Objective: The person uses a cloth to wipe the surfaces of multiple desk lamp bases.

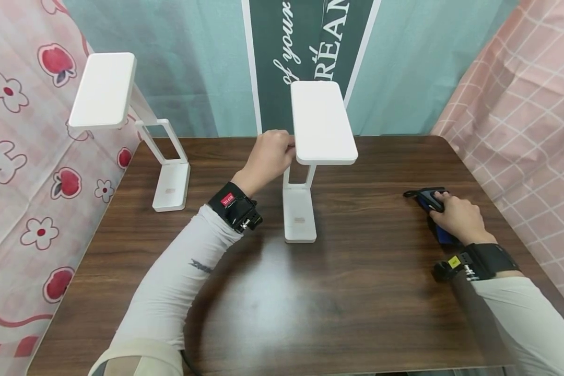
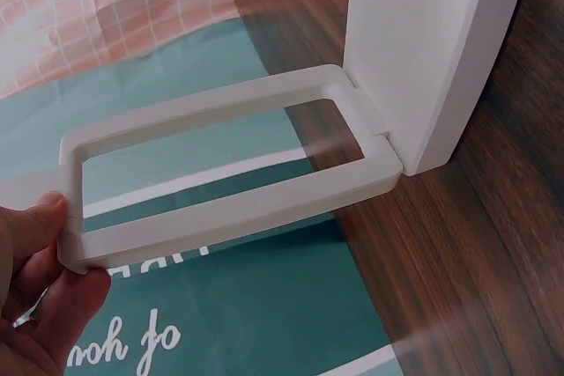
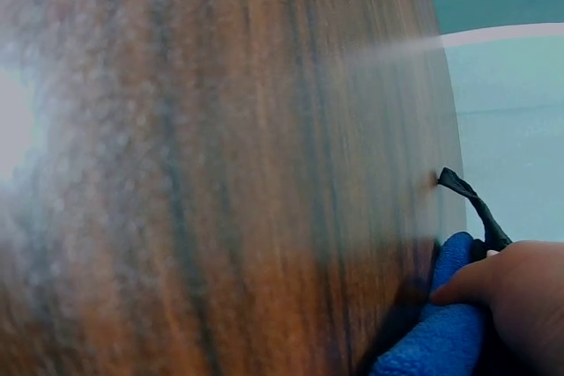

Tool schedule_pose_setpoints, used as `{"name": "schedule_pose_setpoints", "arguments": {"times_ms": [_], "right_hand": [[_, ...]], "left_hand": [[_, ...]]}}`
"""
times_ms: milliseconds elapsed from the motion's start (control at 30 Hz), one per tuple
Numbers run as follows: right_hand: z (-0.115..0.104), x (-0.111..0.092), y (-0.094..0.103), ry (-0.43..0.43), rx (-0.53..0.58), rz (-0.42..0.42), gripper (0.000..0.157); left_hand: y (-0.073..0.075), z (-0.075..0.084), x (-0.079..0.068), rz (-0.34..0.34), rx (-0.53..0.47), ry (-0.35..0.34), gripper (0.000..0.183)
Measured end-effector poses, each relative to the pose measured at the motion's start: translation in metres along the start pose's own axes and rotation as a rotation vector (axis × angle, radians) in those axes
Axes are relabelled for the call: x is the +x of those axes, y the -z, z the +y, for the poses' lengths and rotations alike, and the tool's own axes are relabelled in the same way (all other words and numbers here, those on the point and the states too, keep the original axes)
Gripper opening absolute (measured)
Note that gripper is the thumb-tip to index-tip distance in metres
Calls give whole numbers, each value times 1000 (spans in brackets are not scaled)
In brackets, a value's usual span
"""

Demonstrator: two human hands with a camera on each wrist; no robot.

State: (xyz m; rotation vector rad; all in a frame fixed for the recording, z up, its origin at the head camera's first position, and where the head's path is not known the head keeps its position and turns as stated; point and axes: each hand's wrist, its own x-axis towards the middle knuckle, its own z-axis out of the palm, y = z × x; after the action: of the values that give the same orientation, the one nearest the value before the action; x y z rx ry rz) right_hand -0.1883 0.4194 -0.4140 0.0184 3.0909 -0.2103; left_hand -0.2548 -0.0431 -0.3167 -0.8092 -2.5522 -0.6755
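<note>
A white desk lamp point(image 1: 324, 122) stands on the wooden table, its flat head tilted above a long base. My left hand point(image 1: 271, 154) is at the back of this lamp, partly covered by the lamp head. In the left wrist view, its thumb and fingers pinch the top of the lamp's frame-shaped arm point(image 2: 238, 226). Over at the right, my right hand point(image 1: 458, 216) grips a blue, fuzzy cleaning duster point(image 3: 441, 341) with a dark handle and a black strap loop, low on the table. The palm hides part of the duster.
A second white lamp point(image 1: 171, 185) of the same shape stands at the table's back left. Curtains surround the table point(image 1: 371, 303): a fruit-print one point(image 1: 42, 156) at left, a teal one point(image 1: 418, 68) behind, a pink checked one point(image 1: 531, 120) at right.
</note>
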Motion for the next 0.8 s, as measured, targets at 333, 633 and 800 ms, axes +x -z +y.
{"name": "schedule_pose_setpoints", "arguments": {"times_ms": [333, 633, 800], "right_hand": [[1, -8, -4, 34, -45, 28, 61], [-16, -1, 3, 71, -36, 129, 52], [-75, -7, 13, 293, -22, 186, 56]], "left_hand": [[-7, 10, -7, 0, 7, -26, 16], [-2, 11, -5, 24, -12, -4, 18], [-2, 11, -3, 11, -32, -9, 20]]}}
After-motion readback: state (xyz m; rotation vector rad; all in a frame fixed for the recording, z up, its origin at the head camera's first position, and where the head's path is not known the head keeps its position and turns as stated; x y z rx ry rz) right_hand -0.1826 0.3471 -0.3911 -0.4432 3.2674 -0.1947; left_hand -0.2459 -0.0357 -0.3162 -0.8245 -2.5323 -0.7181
